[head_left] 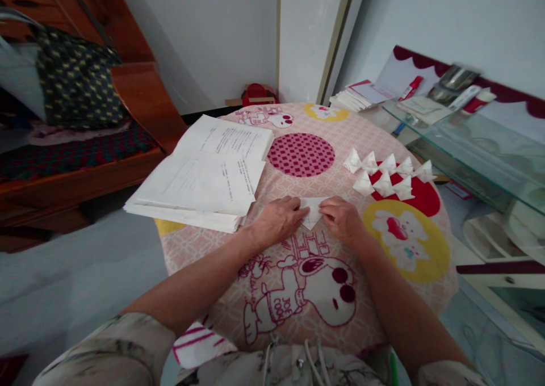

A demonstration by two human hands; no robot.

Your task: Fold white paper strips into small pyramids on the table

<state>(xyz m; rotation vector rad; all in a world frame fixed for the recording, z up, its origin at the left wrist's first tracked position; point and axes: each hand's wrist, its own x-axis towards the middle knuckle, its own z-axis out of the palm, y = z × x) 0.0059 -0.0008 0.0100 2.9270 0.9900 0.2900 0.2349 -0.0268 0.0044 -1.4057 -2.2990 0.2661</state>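
1 paper (313, 220) at table (283, 188), btwn 2 hands: L hand (281, 220) pinching its L end, R hand (342, 218) its R end. 8 folded pcs (384, 185) to R, 2 rows (5 far, 3 near). 1 open book (200, 179) to L.

"joe cool" in dark pink capitals on shirt of cartoon dog (290, 288), printed on tablecloth (196, 255). text lines on open book (200, 176) too small to read.
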